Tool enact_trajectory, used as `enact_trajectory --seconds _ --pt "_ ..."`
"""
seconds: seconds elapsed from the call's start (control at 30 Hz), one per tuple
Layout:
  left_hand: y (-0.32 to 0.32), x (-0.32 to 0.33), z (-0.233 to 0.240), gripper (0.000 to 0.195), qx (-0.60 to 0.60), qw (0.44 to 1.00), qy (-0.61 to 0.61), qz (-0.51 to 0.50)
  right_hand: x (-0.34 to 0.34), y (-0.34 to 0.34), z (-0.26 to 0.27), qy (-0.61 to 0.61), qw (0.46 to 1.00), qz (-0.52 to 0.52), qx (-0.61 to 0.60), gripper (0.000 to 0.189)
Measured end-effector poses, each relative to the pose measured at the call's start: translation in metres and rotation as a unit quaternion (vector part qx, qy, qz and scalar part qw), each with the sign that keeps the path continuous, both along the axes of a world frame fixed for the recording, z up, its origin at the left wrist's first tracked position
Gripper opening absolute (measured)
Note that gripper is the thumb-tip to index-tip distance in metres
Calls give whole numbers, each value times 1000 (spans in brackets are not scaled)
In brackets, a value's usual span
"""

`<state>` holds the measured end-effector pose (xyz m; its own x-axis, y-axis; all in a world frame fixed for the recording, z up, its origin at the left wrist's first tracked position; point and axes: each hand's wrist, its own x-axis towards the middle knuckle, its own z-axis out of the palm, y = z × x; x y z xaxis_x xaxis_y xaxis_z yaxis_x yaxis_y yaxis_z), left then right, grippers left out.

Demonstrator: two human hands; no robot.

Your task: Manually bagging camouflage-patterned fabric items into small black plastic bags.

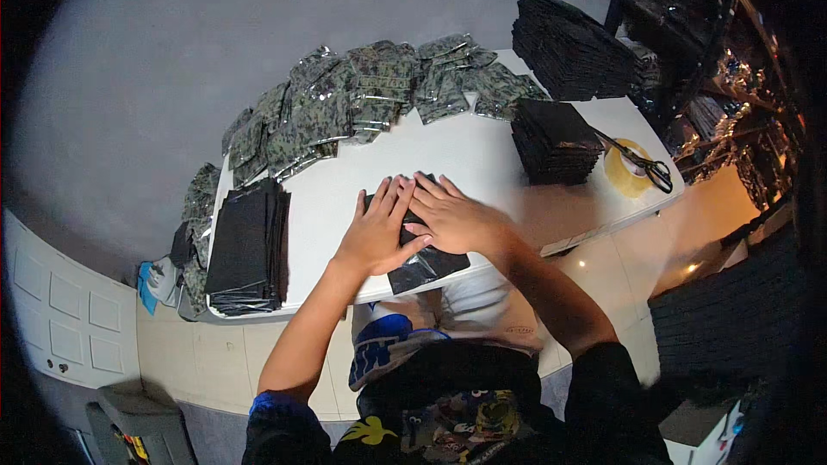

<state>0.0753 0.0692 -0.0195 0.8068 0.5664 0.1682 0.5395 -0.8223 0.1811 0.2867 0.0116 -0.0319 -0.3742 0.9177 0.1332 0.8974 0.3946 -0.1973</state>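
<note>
Both hands lie flat, side by side, on a black folded plastic package or bag [429, 269] at the near edge of the white table [452, 148]. My left hand [381, 232] presses its left part with the fingers spread. My right hand [452, 216] rests on its right part, its thumb near the left thumb. The hands hide most of the black item. A stack of flat black packets [249, 245] lies at the table's left end. Right of my hands stands a stack of smaller folded black items [555, 142].
Camouflage garments in clear plastic [323, 103] line the far edge. A tall black stack [568, 45] stands at the back right. Black-handled scissors [639, 161] lie across a roll of clear tape [623, 177] at the right end. A large dark stack [717, 316] stands at the lower right.
</note>
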Motion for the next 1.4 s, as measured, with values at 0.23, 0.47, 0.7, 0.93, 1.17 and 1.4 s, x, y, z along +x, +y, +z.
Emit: enact_trajectory --seconds 0.23,0.47,0.7,0.93,1.17,1.4 --pt "-2 -6 7 100 6 1000 21 -20 4 -20 -1 -58 998 19 19 70" --pt "-39 -35 13 109 -24 996 -28 -79 11 -61 4 23 998 56 33 72" --pt "-83 -71 7 77 4 992 -67 -111 27 -111 14 135 984 108 40 77" --pt "-87 -76 -5 39 0 982 -156 -103 28 -110 -9 224 964 100 102 24" --pt "-90 -66 -7 15 -109 952 -284 30 18 -114 -4 301 953 -31 21 20" --pt "-84 -45 -3 27 -148 919 -318 180 -9 -95 4 369 918 -106 104 17"
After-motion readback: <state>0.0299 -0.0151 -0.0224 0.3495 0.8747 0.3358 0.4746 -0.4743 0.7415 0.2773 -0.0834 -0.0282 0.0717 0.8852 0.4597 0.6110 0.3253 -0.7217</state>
